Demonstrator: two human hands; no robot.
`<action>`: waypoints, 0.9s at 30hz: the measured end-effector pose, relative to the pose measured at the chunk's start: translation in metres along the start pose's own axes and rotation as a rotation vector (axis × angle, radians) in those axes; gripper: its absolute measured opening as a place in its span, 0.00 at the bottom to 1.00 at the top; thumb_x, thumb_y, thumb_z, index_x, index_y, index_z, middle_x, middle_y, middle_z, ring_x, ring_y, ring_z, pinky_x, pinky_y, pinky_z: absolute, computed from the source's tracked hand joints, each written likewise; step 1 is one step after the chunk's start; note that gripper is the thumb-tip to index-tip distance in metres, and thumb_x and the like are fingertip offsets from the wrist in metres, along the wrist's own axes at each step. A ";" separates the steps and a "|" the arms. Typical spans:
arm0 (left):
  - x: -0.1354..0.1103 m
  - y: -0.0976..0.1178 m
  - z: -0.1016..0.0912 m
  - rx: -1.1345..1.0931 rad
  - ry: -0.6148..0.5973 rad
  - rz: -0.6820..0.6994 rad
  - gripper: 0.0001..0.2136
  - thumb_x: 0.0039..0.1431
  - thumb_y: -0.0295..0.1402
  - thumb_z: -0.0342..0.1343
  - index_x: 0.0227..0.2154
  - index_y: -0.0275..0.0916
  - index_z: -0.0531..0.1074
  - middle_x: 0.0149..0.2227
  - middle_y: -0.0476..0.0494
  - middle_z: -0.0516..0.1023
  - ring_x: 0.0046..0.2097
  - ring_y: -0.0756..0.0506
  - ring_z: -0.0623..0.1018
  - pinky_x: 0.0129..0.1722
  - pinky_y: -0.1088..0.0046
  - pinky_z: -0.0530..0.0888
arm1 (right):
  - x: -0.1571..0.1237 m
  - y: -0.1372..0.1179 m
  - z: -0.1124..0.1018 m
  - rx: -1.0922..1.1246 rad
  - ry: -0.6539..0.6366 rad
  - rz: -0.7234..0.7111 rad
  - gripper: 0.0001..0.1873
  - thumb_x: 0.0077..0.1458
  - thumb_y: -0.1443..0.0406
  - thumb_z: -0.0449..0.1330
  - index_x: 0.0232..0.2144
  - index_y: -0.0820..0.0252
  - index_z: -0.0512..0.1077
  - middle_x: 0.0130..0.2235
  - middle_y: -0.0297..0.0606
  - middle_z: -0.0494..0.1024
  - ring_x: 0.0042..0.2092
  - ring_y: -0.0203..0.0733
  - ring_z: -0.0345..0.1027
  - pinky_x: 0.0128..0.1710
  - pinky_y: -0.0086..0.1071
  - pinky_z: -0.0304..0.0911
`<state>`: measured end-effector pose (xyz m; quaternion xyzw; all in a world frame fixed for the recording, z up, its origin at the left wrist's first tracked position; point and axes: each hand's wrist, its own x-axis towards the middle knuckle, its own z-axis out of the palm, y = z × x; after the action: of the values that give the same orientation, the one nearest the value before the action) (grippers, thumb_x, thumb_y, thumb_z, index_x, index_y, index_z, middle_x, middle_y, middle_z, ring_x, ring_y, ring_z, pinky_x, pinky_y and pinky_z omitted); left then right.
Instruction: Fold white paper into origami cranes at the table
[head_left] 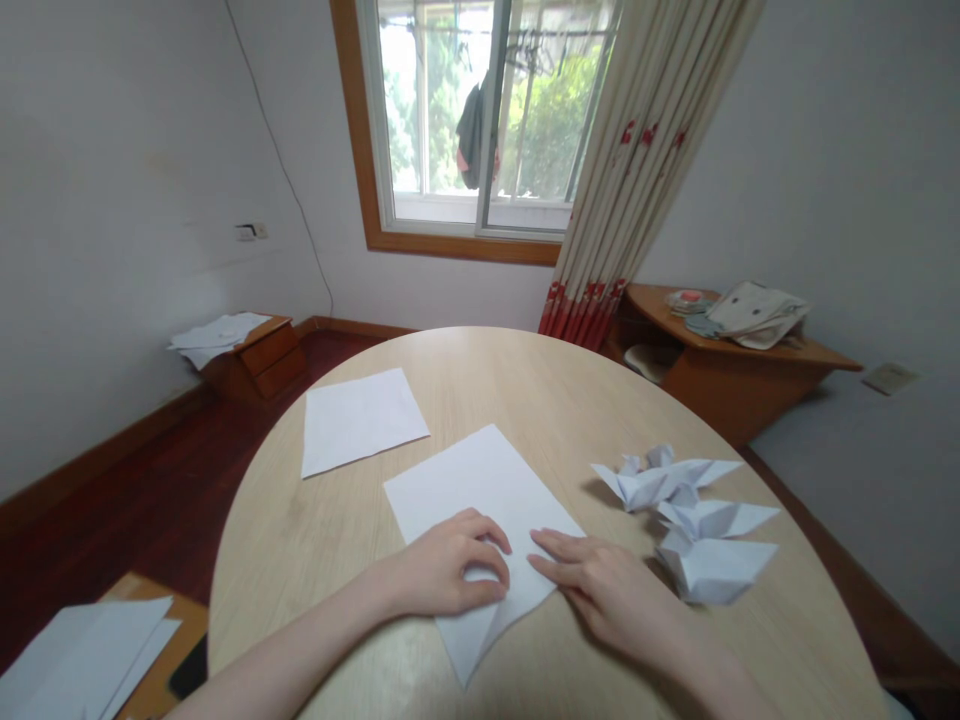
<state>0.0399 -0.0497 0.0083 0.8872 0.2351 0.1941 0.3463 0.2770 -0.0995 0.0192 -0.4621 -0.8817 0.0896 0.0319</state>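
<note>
The left hand (454, 565) bends its fingers (486, 557) on a white paper sheet (476, 480); I can't tell if they pinch. The right hand (604, 580) has straight fingers, not gripping. Under them lie paper and tabletop (322, 565). If either hand slips, the paper could crease crooked.

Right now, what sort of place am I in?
Probably a room in a home: a cream-and-red curtain hangs by a window, and a small wooden drawer unit stands beyond the round table.
</note>
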 end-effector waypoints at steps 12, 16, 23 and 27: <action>-0.003 0.011 -0.008 -0.035 -0.100 -0.067 0.21 0.45 0.48 0.67 0.39 0.40 0.76 0.52 0.39 0.73 0.54 0.38 0.70 0.54 0.62 0.65 | 0.002 0.005 0.005 0.102 0.109 -0.030 0.22 0.57 0.76 0.52 0.48 0.53 0.75 0.53 0.42 0.73 0.54 0.48 0.69 0.51 0.43 0.68; -0.005 0.018 -0.011 -0.065 -0.169 -0.101 0.34 0.34 0.50 0.70 0.46 0.41 0.72 0.56 0.38 0.70 0.57 0.35 0.67 0.58 0.57 0.60 | 0.003 0.009 0.007 0.137 0.176 -0.005 0.18 0.58 0.73 0.52 0.44 0.55 0.77 0.51 0.41 0.75 0.51 0.47 0.72 0.48 0.42 0.70; -0.011 0.033 -0.012 -0.035 -0.272 -0.151 0.50 0.30 0.48 0.72 0.60 0.40 0.59 0.62 0.34 0.62 0.64 0.30 0.58 0.64 0.47 0.44 | 0.006 0.009 0.004 0.174 0.154 0.035 0.15 0.61 0.71 0.53 0.43 0.57 0.77 0.51 0.40 0.76 0.51 0.47 0.72 0.49 0.41 0.69; -0.012 0.040 -0.014 0.056 -0.290 -0.216 0.48 0.37 0.44 0.70 0.62 0.40 0.56 0.63 0.32 0.59 0.64 0.28 0.58 0.61 0.49 0.55 | 0.006 0.008 0.003 0.204 0.164 0.048 0.15 0.61 0.71 0.52 0.44 0.58 0.76 0.51 0.42 0.76 0.51 0.47 0.72 0.49 0.41 0.69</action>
<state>0.0338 -0.0749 0.0436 0.8847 0.2822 0.0194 0.3706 0.2797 -0.0899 0.0142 -0.4830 -0.8512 0.1418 0.1485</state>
